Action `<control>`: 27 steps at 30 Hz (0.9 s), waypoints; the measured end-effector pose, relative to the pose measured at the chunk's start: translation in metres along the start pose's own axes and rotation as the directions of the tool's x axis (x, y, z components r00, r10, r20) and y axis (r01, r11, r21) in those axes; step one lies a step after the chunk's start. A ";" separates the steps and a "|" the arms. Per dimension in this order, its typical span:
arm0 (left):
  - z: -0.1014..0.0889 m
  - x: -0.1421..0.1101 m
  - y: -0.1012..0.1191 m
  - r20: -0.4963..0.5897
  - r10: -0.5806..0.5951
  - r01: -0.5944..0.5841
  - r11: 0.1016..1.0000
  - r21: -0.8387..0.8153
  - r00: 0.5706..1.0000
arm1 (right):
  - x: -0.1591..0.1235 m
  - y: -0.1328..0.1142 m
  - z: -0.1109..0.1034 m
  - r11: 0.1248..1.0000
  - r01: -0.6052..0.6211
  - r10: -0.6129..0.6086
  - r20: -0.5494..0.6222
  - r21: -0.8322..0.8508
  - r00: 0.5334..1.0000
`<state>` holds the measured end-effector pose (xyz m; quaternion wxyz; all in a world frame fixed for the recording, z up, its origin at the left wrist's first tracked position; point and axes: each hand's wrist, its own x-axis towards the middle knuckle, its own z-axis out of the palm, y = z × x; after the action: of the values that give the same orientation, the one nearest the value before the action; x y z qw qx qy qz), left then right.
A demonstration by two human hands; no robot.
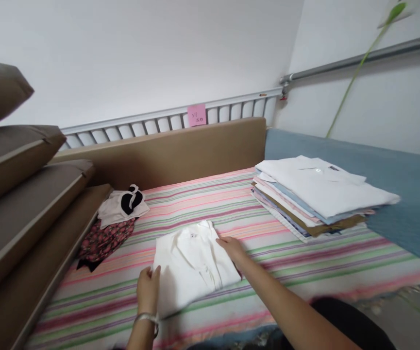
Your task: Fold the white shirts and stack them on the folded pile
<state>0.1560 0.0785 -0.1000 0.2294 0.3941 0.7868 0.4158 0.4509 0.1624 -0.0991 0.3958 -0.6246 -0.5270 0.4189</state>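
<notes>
1. Striped cloth (198,201) covers the surface; white radiator (152,127) and pink note (196,115) behind, upper centre.
2. White garment (184,272) lies flat, folded, lower centre. Left hand (148,288) at its left edge, right hand (230,246) at its right; fingers bent, touching cloth, pinch or not: cannot tell.
3. Folded pile (317,187) at right; floral garment (106,238) at left.
4. Cushions (24,194) cut off by left edge; note's writing illegible.
</notes>
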 end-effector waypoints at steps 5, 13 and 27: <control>-0.004 0.001 0.012 0.024 0.063 -0.066 0.982 0.176 0.998 | 0.002 0.001 0.001 0.988 -0.101 0.083 0.147 0.114 0.986; -0.002 -0.003 0.027 0.075 0.109 -0.106 0.993 -0.046 0.991 | 0.001 0.007 -0.004 0.938 -0.216 0.140 0.276 0.270 0.951; 0.003 0.019 0.009 -0.028 -0.064 0.061 0.991 -0.119 0.998 | 0.004 -0.009 -0.007 0.862 -0.424 0.281 0.435 0.276 0.855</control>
<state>0.1510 0.0986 -0.0950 0.2528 0.3483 0.7763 0.4606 0.4544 0.1671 -0.0885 0.3091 -0.5346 -0.3811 0.6881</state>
